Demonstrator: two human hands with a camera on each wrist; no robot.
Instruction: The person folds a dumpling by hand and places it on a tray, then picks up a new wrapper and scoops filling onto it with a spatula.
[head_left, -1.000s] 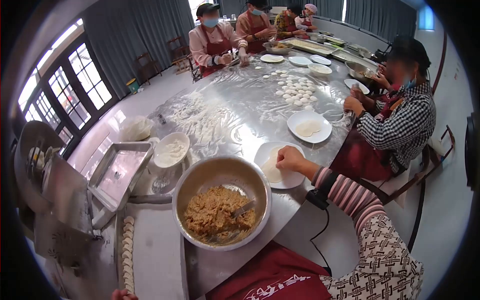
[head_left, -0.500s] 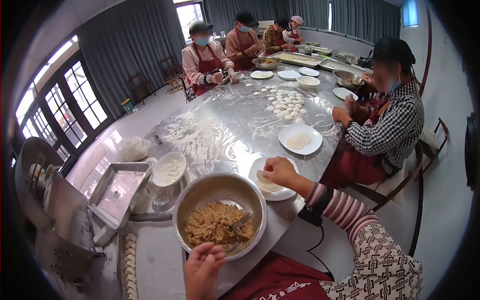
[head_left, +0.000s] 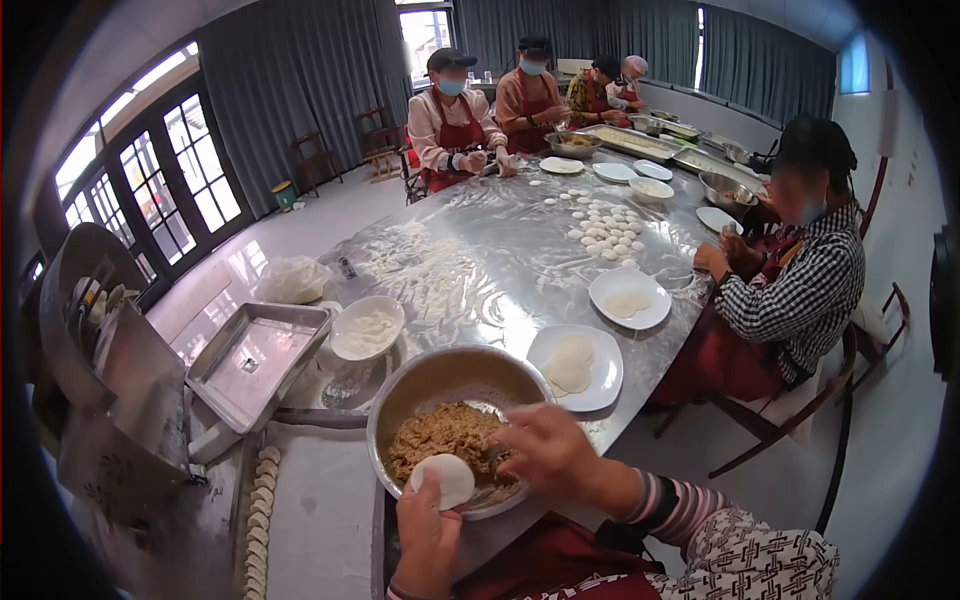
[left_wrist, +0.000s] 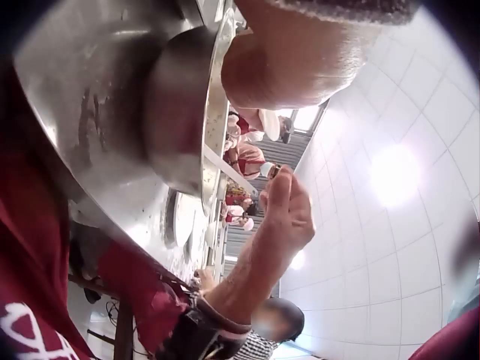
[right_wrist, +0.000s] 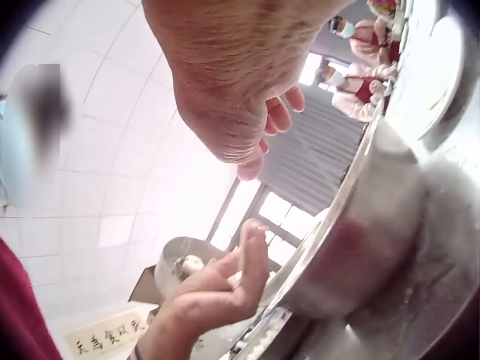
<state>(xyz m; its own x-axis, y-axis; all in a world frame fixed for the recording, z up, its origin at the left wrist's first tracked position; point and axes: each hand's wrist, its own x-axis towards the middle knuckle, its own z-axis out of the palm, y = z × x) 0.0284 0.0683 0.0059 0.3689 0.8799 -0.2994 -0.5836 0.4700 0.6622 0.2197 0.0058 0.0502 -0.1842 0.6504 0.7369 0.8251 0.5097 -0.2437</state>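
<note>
My left hand holds a round white dumpling wrapper between thumb and fingers, at the near rim of a large steel bowl. Brown minced filling is heaped inside. Over the bowl's right side is my right hand, its fingers loosely bent and blurred. A flat metal strip, part of a utensil, rises from the bowl toward those fingers in the left wrist view. The right wrist view shows the wrapper nearly edge-on in the left hand. Overlapping wrappers lie on a white plate beyond the bowl.
A row of folded dumplings lines the left edge of a tray. Behind are a metal tray and a white bowl of flour. Dough discs are spread farther back. A person sits at right.
My right hand has moved from the plate to over the steel bowl. My left hand came up from the lower left and now holds a wrapper.
</note>
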